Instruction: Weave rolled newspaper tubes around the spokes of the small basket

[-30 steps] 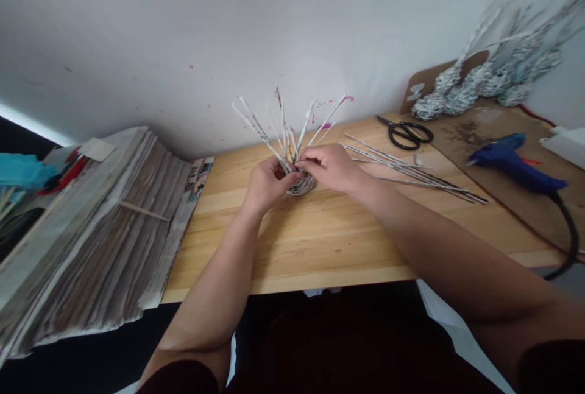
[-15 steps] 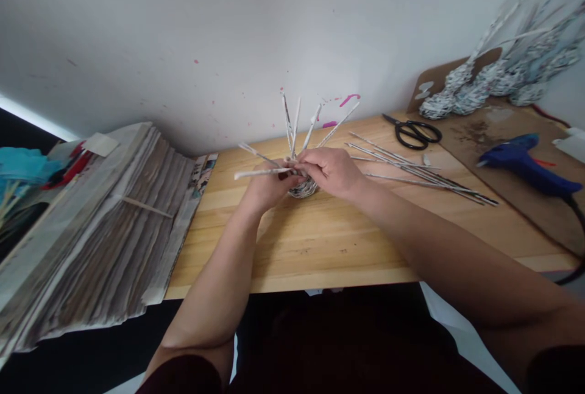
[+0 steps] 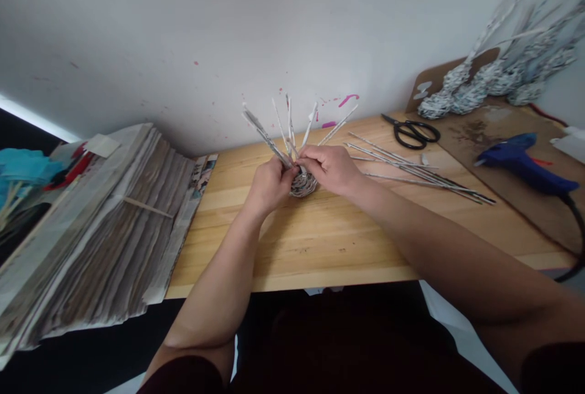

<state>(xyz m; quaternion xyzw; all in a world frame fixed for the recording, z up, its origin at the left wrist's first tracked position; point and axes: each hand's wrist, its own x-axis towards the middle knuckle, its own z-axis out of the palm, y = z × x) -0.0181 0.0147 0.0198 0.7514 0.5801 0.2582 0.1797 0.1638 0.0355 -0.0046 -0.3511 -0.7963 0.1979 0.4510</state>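
A small round basket [image 3: 303, 184] woven from rolled newspaper sits on the wooden table between my hands. Several paper tubes [image 3: 312, 121] rise from its rim and fan out toward the wall. My left hand [image 3: 270, 184] is closed at the basket's left side, with paper tubes [image 3: 262, 129] slanting up and left out of its grip. From the right, my right hand [image 3: 329, 165] pinches at the top of the rim, thumb and forefinger close to the left fingertips. Just what lies between the right fingertips is hidden, though it appears to be a paper tube.
Loose paper tubes [image 3: 406, 168] lie right of the basket, with black scissors [image 3: 417, 132] behind them. A blue glue gun [image 3: 525, 162] rests on a brown board [image 3: 461, 138]. Woven paper pieces [image 3: 470, 92] stand at the back right. Stacked newspapers [image 3: 105, 242] fill the left side.
The tubes at my left hand have swung from pointing left, nearly flat, to slanting up. My left hand has turned with them; the right hand has hardly moved.
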